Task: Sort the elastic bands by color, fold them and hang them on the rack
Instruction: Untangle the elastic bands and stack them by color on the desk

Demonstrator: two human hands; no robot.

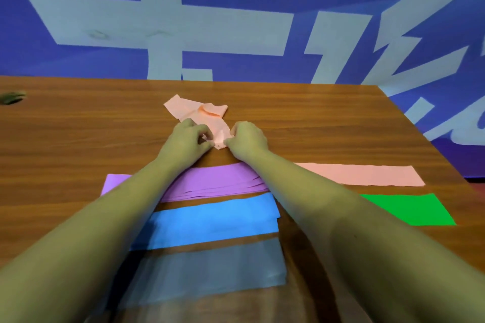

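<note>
Pink crumpled band (199, 113), frame centre, pinched by left hand (186, 139) and right hand (248, 139). Lower frame, five flat lots: pink strip (367, 174), purple stack (215, 181), blue strip (217, 220), grey strip (210, 270), green strip (412, 208).

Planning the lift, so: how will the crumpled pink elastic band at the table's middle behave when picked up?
Probably floppy: the crumpled pink elastic band lies creased and folded over itself. Likely light, being a thin strip. It may unfold and droop when lifted.

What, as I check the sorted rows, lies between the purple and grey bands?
In the head view, the blue band lies between the purple band and the grey band.
</note>
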